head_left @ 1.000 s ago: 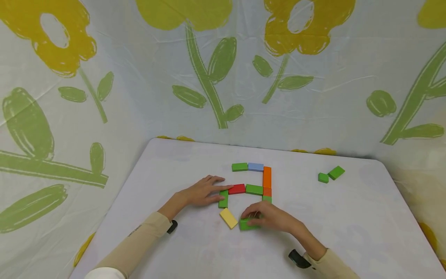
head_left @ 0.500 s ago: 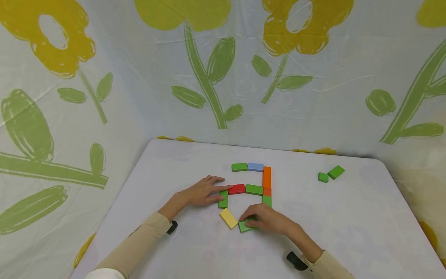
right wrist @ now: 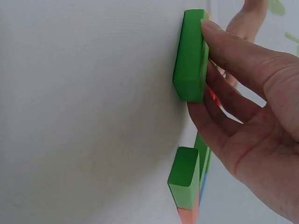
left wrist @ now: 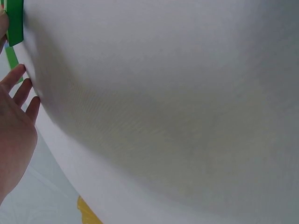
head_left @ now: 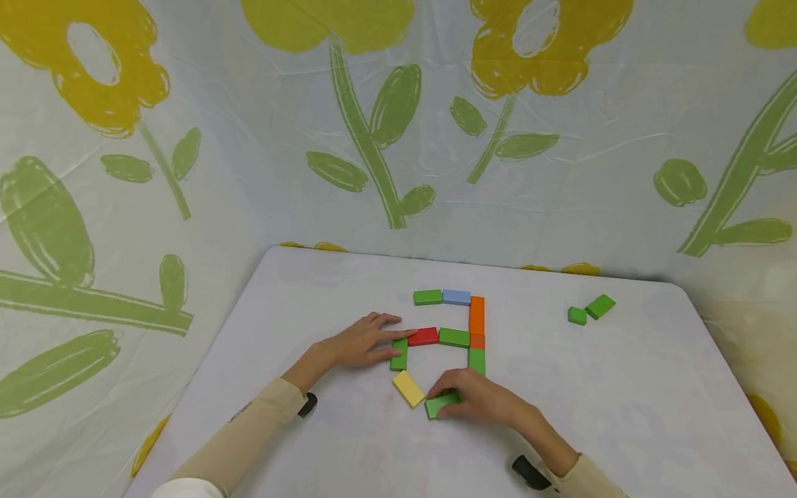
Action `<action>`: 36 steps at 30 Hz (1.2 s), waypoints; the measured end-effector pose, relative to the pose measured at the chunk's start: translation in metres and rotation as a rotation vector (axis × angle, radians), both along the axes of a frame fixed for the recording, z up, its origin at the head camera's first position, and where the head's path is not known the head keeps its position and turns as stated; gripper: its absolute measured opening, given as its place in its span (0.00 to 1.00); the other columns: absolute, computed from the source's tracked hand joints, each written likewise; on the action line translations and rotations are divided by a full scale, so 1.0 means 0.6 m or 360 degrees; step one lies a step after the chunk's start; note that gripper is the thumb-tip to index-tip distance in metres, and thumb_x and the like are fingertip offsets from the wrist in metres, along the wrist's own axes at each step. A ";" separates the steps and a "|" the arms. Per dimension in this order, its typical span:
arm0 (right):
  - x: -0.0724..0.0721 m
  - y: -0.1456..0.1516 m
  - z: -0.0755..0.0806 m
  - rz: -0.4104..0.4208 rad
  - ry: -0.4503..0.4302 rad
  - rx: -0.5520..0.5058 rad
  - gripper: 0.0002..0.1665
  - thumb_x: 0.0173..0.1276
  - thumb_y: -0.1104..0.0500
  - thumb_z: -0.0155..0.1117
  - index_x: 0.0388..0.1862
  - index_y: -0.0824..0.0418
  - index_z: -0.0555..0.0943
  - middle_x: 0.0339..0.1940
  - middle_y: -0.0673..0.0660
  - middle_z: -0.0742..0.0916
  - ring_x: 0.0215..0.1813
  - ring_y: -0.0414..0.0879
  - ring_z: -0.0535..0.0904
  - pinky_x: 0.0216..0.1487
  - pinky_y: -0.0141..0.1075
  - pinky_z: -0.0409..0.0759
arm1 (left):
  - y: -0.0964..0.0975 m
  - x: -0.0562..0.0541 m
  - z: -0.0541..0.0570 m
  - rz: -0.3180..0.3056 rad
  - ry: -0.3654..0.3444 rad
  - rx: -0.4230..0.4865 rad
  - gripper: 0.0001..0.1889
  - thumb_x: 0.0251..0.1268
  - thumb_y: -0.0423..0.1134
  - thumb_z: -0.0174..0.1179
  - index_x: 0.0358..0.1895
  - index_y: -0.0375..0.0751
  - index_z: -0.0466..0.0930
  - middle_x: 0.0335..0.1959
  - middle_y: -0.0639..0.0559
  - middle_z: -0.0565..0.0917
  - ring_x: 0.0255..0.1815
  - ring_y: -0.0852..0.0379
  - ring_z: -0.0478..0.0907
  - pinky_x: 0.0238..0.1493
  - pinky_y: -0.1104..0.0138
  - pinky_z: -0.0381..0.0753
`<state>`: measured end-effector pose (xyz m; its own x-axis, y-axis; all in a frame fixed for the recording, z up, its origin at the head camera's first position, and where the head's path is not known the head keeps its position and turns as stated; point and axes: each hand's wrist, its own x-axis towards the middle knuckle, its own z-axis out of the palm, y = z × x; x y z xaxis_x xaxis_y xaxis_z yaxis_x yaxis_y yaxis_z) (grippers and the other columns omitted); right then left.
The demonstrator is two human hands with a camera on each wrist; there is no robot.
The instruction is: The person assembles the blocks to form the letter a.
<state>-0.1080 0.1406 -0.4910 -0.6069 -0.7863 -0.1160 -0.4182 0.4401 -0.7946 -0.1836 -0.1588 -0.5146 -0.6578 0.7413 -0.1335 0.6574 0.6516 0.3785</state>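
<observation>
Thumb and fingers of my right hand (head_left: 484, 399) pinch a green block (head_left: 441, 404) that lies tilted on the table, one corner close by the yellow block (head_left: 408, 389). The right wrist view shows that green block (right wrist: 189, 53) with the thumb along its edge and the fingers behind. My left hand (head_left: 360, 344) lies with fingers stretched out. Its index fingertip reaches the left end of the red block (head_left: 425, 337), and its thumb rests on an upright-running green block (head_left: 399, 361). In the left wrist view, the left hand (left wrist: 16, 112) shows only at the edge.
Behind the hands, a green block (head_left: 427, 297), a blue block (head_left: 456, 297) and an orange block (head_left: 477, 316) form a corner. Below run a small orange block (head_left: 477, 342) and a green block. Off to the right lie a small green block (head_left: 577, 316) and a longer one (head_left: 600, 306).
My right hand has shifted the green block slightly left and toward the front, turning it so it slants beside the yellow block. The left hand has stayed in place.
</observation>
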 end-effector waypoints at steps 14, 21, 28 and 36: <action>-0.002 0.001 -0.008 -0.0012 0.0057 -0.0024 0.15 0.68 0.57 0.74 0.53 0.58 0.87 0.49 0.49 0.89 0.51 0.44 0.83 0.56 0.38 0.82 | -0.002 -0.002 -0.005 0.0017 -0.0012 -0.0018 0.30 0.80 0.57 0.52 0.80 0.63 0.61 0.79 0.47 0.62 0.76 0.43 0.59 0.74 0.47 0.65; -0.002 0.003 -0.011 -0.0002 0.0099 -0.0046 0.15 0.69 0.57 0.73 0.53 0.59 0.87 0.49 0.49 0.89 0.51 0.45 0.83 0.56 0.39 0.82 | -0.001 -0.003 -0.008 0.0028 -0.0025 -0.0015 0.30 0.80 0.58 0.51 0.81 0.65 0.61 0.79 0.48 0.62 0.77 0.44 0.58 0.73 0.48 0.65; 0.001 0.005 -0.007 -0.0027 0.0068 -0.0018 0.15 0.69 0.58 0.73 0.54 0.59 0.87 0.50 0.48 0.89 0.52 0.44 0.83 0.58 0.39 0.81 | 0.000 -0.004 -0.003 0.0017 -0.0038 0.0052 0.32 0.79 0.57 0.52 0.82 0.61 0.59 0.78 0.46 0.62 0.76 0.43 0.59 0.73 0.47 0.65; 0.001 0.020 -0.002 -0.0129 0.0073 -0.0002 0.18 0.71 0.55 0.72 0.57 0.59 0.85 0.52 0.49 0.87 0.55 0.47 0.82 0.59 0.41 0.81 | 0.001 -0.004 -0.004 0.0072 -0.0103 0.0126 0.33 0.78 0.56 0.56 0.81 0.61 0.60 0.77 0.48 0.65 0.75 0.45 0.60 0.72 0.47 0.66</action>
